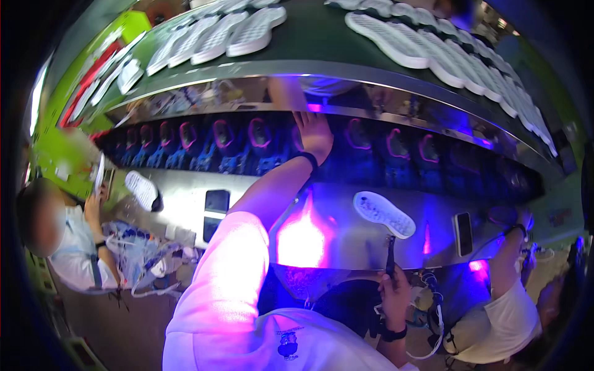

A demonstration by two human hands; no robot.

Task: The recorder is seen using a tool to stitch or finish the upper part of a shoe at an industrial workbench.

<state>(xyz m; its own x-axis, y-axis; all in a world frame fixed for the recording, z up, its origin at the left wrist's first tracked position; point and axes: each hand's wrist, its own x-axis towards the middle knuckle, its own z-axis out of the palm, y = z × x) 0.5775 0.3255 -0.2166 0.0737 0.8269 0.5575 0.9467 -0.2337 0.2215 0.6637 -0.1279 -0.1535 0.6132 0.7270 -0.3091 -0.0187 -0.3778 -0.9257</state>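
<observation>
My left hand point(315, 133) reaches forward with its fingers stretched out, at the dark panel point(241, 164) with its row of pink-rimmed ovals. Nothing shows in that hand. Low on the right, my right hand point(395, 290) is closed around a slim, dark brush-like tool point(390, 255) that points away from me. The tool's tip is close to the near end of a white shoe sole point(383, 214); I cannot tell whether they touch. That sole lies on the metal table point(346, 241) with its speckled inner side up.
White soles point(257, 31) line the dark green belt point(309, 49) beyond the panel. Two phones, a dark one point(216, 213) and another point(463, 234), lie on the table. Another sole point(142, 190) lies left. Co-workers sit at left point(77, 247) and right point(501, 321).
</observation>
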